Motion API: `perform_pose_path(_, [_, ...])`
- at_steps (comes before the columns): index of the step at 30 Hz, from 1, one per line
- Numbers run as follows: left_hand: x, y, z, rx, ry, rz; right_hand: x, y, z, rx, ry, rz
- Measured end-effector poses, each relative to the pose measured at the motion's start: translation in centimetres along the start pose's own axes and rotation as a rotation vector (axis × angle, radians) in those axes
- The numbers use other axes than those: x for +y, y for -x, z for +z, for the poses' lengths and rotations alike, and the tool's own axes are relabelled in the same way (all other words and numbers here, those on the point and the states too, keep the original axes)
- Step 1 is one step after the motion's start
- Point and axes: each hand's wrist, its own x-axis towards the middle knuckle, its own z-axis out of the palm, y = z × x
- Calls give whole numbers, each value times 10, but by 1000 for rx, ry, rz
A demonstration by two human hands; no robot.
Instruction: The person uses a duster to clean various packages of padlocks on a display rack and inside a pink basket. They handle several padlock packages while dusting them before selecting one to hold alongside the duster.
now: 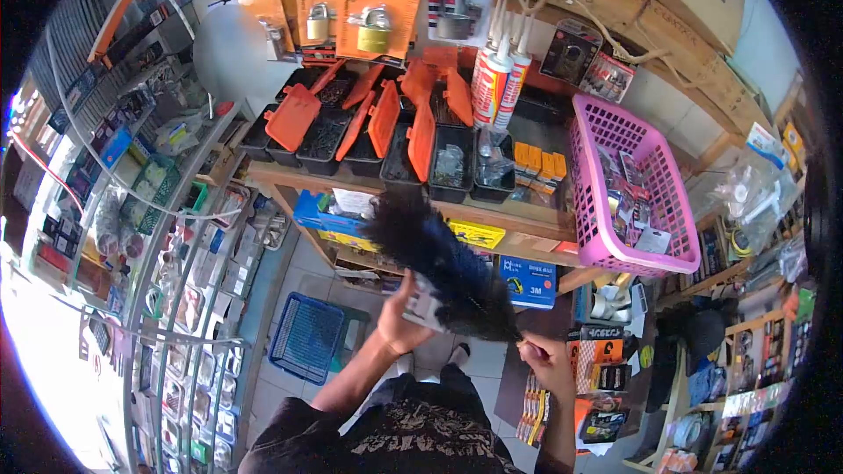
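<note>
A black feather duster [439,263] lies diagonally across the middle of the view, in front of the wooden shelf. My right hand [546,363] is closed round its handle end at the lower right. My left hand [404,325] is under the duster's left side, its thumb up, holding a pale flat item [423,305] that the feathers partly cover. Just beyond the duster's upper tip stand black bins [404,161] with orange lids [382,118].
White sealant tubes [499,79] stand behind the bins, and a pink basket [637,259] of packets sits right. Padlocks [373,31] hang above. Glass shelves [167,237] line the left. A blue basket [307,338] rests on the floor.
</note>
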Motion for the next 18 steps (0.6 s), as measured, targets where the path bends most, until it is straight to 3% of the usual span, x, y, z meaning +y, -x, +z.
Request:
perform_pose_path(1, [-5, 5, -15, -94, 79, -112, 1, -3, 5, 0, 17, 6])
perform_pose_path(2, [-18, 12, -26, 208, -25, -121, -4, -3, 6, -2, 22, 6])
perform_pose_path(4, [-15, 23, -15, 399, -48, -68, -19, -3, 6, -19, 48, 37])
perform_pose_path(6, [2, 28, -14, 159, -20, 44, -14, 9, -2, -21, 38, 12])
perform_pose_path(7, [12, 36, -11, 146, 63, 31, -14, 13, -4, -19, 29, -16])
perform_pose_path(8, [17, 37, -14, -62, 186, 23, -16, 13, -5, -28, 30, -17])
perform_pose_path(11, [3, 41, -5, -147, 217, -22, -34, -1, -7, -174, 127, -1])
perform_pose_path(13, [-22, 38, 25, 430, -86, 56, -48, -18, 4, -168, 131, -28])
perform_pose_path(14, [-21, 39, 24, 437, -81, 61, -50, -21, 8, -150, 127, -56])
perform_pose_path(16, [-4, 44, 14, 216, 34, 147, -47, -18, 2, -150, 108, -60])
perform_pose_path(17, [11, 50, -8, 12, 52, 146, -40, -12, -6, -137, 101, -66])
perform_pose_path(18, [15, 53, 7, -14, -1, 233, -33, -8, -14, -126, 98, -76])
